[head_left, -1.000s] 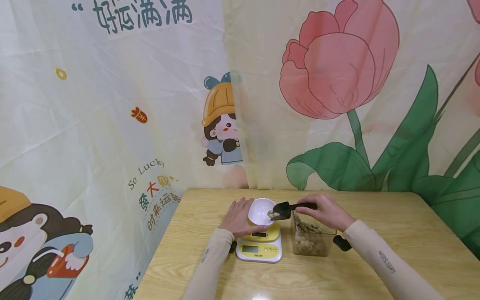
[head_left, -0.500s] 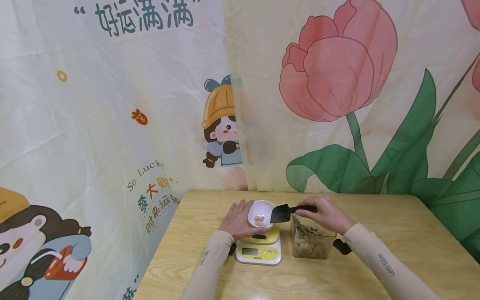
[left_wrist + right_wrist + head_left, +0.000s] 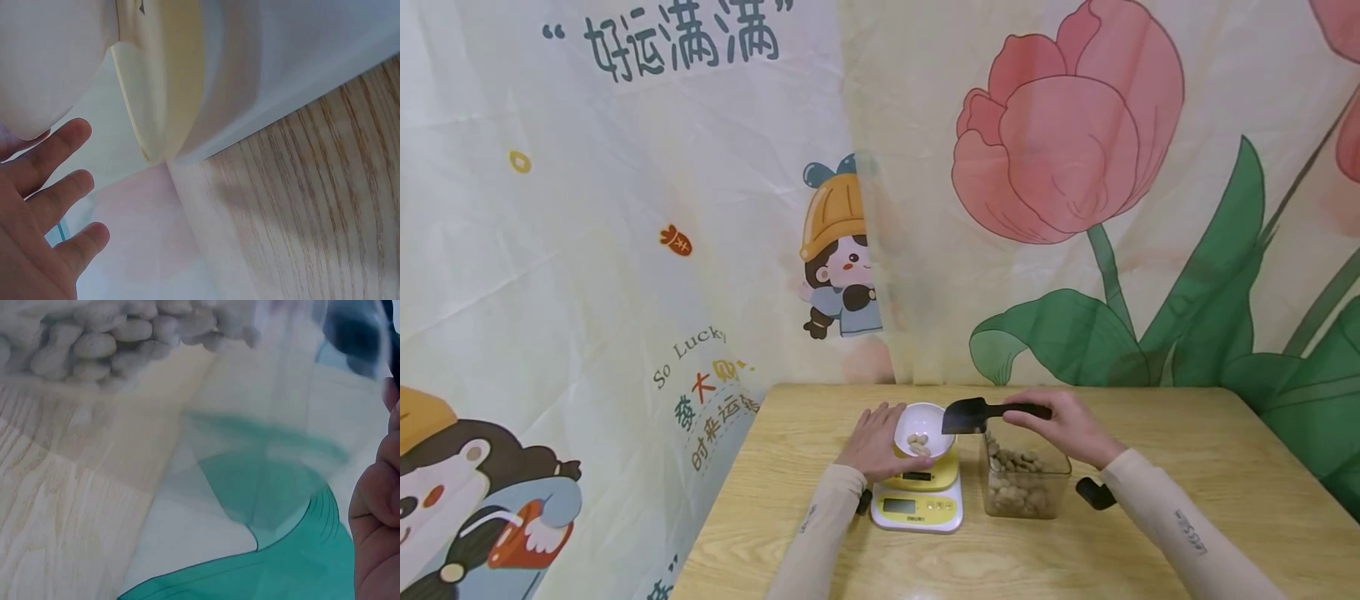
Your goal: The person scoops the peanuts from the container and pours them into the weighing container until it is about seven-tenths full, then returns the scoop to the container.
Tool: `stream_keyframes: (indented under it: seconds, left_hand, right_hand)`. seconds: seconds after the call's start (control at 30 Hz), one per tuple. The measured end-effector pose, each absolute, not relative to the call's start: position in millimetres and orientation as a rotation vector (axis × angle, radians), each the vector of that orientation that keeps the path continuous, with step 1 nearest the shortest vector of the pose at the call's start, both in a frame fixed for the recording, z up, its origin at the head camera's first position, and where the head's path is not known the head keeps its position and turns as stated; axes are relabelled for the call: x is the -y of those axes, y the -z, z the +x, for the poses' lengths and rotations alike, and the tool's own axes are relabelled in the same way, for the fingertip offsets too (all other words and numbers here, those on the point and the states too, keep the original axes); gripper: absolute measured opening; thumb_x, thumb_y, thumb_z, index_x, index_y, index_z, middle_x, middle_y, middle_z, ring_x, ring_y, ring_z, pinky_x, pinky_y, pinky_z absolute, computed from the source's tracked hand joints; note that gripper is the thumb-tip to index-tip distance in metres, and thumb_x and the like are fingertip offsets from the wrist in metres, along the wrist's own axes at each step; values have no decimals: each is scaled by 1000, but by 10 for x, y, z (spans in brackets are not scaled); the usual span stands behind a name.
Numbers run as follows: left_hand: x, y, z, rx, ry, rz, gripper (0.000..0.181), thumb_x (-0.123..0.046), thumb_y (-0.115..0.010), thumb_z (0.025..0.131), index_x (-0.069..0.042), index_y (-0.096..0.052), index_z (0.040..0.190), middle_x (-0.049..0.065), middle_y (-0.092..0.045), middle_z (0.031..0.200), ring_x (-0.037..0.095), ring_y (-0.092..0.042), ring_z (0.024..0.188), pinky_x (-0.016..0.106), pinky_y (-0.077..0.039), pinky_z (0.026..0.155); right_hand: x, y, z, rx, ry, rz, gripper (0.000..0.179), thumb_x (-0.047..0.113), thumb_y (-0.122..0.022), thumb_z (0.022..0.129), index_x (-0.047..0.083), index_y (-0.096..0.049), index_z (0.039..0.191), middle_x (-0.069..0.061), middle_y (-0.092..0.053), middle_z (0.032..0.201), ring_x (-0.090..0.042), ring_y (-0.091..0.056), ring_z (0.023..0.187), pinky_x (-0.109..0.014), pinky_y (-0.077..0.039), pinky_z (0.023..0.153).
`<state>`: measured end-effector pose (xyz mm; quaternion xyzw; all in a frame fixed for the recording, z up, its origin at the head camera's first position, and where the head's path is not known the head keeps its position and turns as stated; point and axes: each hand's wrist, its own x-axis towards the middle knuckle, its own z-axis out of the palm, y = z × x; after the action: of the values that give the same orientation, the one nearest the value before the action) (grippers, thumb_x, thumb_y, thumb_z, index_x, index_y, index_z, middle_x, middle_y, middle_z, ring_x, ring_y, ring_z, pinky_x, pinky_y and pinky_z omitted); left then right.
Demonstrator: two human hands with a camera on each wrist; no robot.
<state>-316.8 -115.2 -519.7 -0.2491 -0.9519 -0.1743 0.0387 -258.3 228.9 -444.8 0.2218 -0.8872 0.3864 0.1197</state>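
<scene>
My left hand [image 3: 872, 446] holds the side of a small white bowl [image 3: 917, 419], thumb along its near side. In the left wrist view its other fingers [image 3: 65, 190] spread beside the bowl. Several peanuts [image 3: 918, 444] lie in the bowl, which sits on a yellow and white kitchen scale [image 3: 917, 504]. My right hand [image 3: 1071, 427] grips the handle of a black scoop [image 3: 966, 416]. The scoop's blade hangs level between the bowl's right rim and a clear box [image 3: 1022, 475], with no peanuts showing on it. Inside that box are many peanuts [image 3: 94, 347].
A wooden table [image 3: 1187, 467] carries the scale and the box, side by side. Behind it hangs a printed cloth [image 3: 910, 250] with a large tulip. Dark wrist-camera parts [image 3: 1095, 493] sit near the right forearm.
Peanuts have dropped from the scoop into the bowl. My right hand has then raised the scoop slightly and drawn it to the right. The left hand keeps its place at the bowl.
</scene>
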Motion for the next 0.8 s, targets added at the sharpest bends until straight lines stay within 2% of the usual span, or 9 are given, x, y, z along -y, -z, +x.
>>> stream_keyframes:
  seconds: [0.17,0.5,0.63,0.8]
  left_hand:
    - [1152,5216,-3168,2935,530,-749,122,-91,-58,69,-13,-31,160,14,-39,159,30,-28,150,47,-16,125]
    - [1121,5202,-3168,2948,527,-745,122,-91,-58,70,-14,-30,160,15,-38,159,30,-27,151,47,-15,126]
    - [1111,5192,-3165,2955,532,-751,122,-92,-56,69,-15,-30,160,13,-39,159,29,-27,151,47,-15,126]
    - [1128,5191,-3147,2952,565,-734,121,-92,-58,69,-16,-33,159,8,-41,158,30,-28,150,47,-15,126]
  right_hand:
    - [-2442,4426,-2495,2575,-1179,600,24,35,-71,96,27,-75,119,6,-70,120,-11,-66,104,-30,-58,82]
    - [-2760,4401,-2221,2515,-1164,530,24,26,-71,97,24,-74,121,1,-70,117,-9,-66,81,-26,-55,62]
    - [-2897,4370,-2103,2507,-1128,477,23,24,-71,97,25,-74,120,0,-71,115,-11,-62,72,-26,-52,56]
    - [-2998,4371,-2024,2506,-1074,442,20,24,-72,97,26,-74,117,2,-71,108,-14,-61,71,-25,-50,55]
